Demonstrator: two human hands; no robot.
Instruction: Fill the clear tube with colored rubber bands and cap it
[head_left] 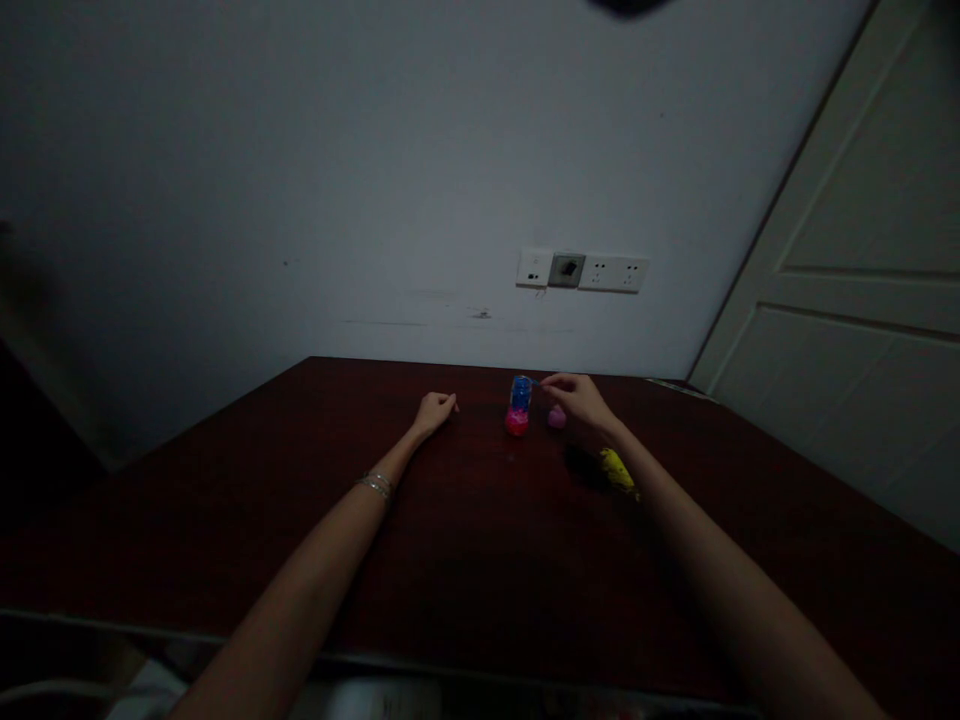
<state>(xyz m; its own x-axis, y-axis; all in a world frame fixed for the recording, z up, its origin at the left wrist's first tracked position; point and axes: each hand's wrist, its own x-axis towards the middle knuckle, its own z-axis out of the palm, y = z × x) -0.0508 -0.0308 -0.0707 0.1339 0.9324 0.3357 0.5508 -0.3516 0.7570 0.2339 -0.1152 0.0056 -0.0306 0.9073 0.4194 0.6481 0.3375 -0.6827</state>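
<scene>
Forearms (322,550): flanking the bottle (520,395).
Right grip (577,393): pinching blue strip (535,381) beside it.
Left grip (433,411): curled, closure unclear; I'd brace the bottle.

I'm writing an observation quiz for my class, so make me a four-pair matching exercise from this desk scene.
Column one
1. Left hand
2. Right hand
3. Blue container
4. Yellow object

Column two
A. Upright, with bright pink at its base
B. Next to the right forearm in the picture
C. Curled, at the container's left
D. Pinching a thin blue piece

Pairs: 1-C, 2-D, 3-A, 4-B
</scene>
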